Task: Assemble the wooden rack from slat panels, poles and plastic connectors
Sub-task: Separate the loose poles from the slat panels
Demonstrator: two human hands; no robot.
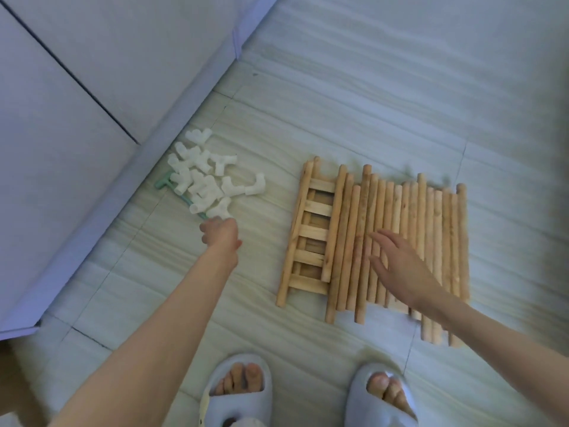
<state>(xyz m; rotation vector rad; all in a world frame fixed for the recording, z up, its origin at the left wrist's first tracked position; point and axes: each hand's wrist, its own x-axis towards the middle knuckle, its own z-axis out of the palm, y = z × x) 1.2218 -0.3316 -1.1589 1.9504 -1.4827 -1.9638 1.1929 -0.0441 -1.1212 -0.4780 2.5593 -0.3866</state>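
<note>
A heap of white plastic connectors [203, 172] lies on the tiled floor at the left. My left hand [220, 234] reaches to the heap's near edge, fingers curled round the closest connector [219, 212]. To the right, several wooden poles [400, 241] lie side by side, partly covering a stack of ladder-like slat panels [311, 232]. My right hand [397, 266] hovers or rests flat on the poles with fingers spread; contact is unclear.
A green plastic tool [164, 184] sticks out from under the connectors. White cabinet doors [77, 118] stand along the left. My feet in pale slippers [237, 392] are at the bottom edge.
</note>
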